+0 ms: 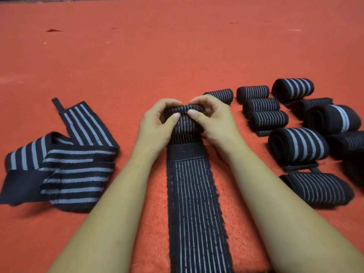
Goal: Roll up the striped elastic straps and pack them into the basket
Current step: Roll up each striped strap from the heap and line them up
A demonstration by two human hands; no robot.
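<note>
Matt, ribbed woven cloth strap (pixel 197 203), edges fuzzy and frayed, centre frame; coarse, napped red carpet (pixel 177 56) underneath.

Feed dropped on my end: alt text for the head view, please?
The left hand and right hand grip the rolled far end of a thin-striped black strap that lies flat toward the viewer on a red carpet. A loose wide-striped strap lies to the left; finished rolls lie to the right.
</note>
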